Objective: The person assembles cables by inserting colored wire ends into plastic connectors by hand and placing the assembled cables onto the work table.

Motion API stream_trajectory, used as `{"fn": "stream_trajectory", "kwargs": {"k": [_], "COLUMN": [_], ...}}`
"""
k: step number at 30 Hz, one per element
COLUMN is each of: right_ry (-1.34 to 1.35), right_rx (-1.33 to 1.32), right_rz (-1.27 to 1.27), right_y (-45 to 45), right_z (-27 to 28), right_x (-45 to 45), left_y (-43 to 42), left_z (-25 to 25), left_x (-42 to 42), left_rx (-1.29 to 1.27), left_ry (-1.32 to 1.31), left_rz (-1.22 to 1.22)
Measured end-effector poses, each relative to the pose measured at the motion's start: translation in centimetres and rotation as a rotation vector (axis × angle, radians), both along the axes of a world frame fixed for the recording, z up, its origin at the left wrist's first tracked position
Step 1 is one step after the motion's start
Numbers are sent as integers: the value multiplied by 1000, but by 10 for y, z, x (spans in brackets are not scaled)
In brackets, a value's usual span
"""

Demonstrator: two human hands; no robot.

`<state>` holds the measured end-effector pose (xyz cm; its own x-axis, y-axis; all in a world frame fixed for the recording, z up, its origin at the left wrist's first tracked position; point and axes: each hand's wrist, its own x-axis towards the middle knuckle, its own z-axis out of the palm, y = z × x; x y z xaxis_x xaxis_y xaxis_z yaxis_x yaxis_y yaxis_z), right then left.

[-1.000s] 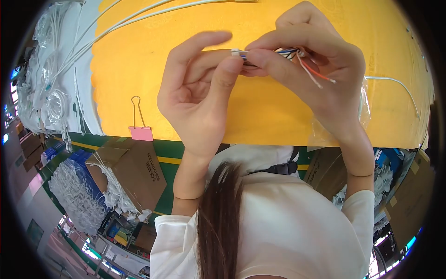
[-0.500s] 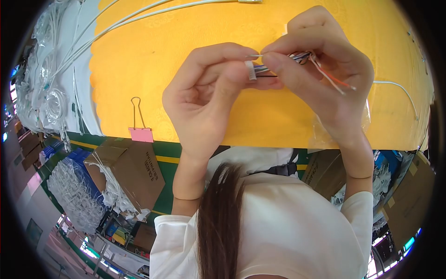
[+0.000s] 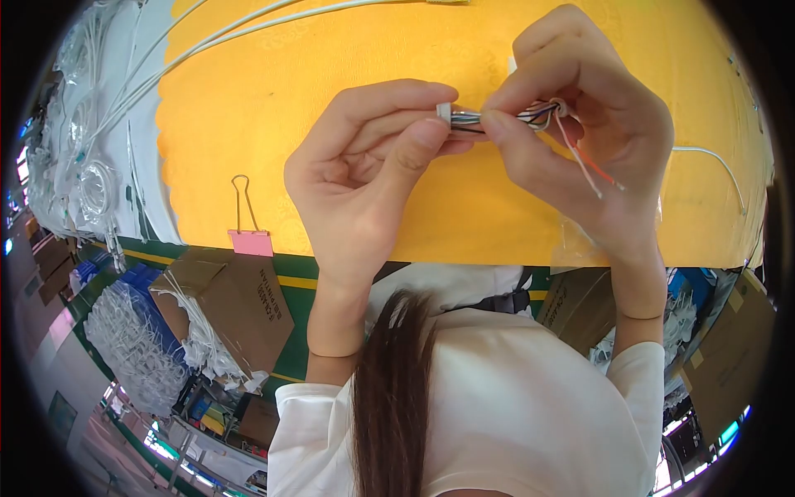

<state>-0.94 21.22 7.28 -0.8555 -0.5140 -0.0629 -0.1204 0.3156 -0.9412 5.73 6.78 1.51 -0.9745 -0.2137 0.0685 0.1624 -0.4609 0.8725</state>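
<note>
A small white connector is gripped between the thumb and fingers of my left hand. Thin wires in white, blue and black run from it to the right. My right hand pinches these wires between thumb and forefinger, close to the connector. Past that pinch the bundle reaches the right palm, where an orange wire and a pale pink one hang down with loose ends. Both hands are held over the yellow table cover.
A pink binder clip is on the table's near edge. White cables cross the upper left, beside bagged cables. A cardboard box and piled white cables lie below left. Another white cable lies at right.
The connector appeared from between my fingertips and has shifted slightly right and down. My right thumb and forefinger now hold the wires. The single wire end seen above the connector is no longer visible.
</note>
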Motion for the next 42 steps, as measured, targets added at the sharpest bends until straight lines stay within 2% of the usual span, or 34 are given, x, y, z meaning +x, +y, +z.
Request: {"fn": "stream_trajectory", "kwargs": {"k": [7,9,17,20,22,24,25,26,28,29,30,32,35,38,42], "right_ry": [80,101,72,189,160,91,31,-29,-117,-148,66,283,126,-105,-120], "right_rx": [-13,1,9,-35,-12,27,58,88,129,141,0,-142,-34,27,1], "right_rz": [36,55,45,62,37,42,58,75,104,114,131,143,114,94,77], "right_y": [1,1,-2,-2,-1,0,1,3,3,2,0,2,4,5,5], "right_z": [-2,-1,-4,-11,-11,-6,-1,4,4,1,-12,-21,-10,4,3], "right_x": [-1,-1,-1,-2,-2,-5,-7,-10,-13,-13,-10,-7,-6,-9,-8], "left_y": [-3,-3,-7,-6,-3,1,3,6,7,7,6,5,7,8,9], "left_z": [0,3,-3,-3,0,7,6,4,6,11,10,7,8,10,8], "left_x": [-1,-1,-1,-1,-3,-4,-7,-12,-15,-14,-15,-17,-14,-11,-9], "left_rx": [-24,117,14,6,15,-565,-564,-616,-669,-781,-840,-949,-949,-743,-664], "left_ry": [7,-69,-21,-15,-23,1,2,180,361,424,472,575,560,378,301], "left_rz": [-16,-51,-63,-75,-78,118,114,209,307,252,229,186,213,198,222]}}
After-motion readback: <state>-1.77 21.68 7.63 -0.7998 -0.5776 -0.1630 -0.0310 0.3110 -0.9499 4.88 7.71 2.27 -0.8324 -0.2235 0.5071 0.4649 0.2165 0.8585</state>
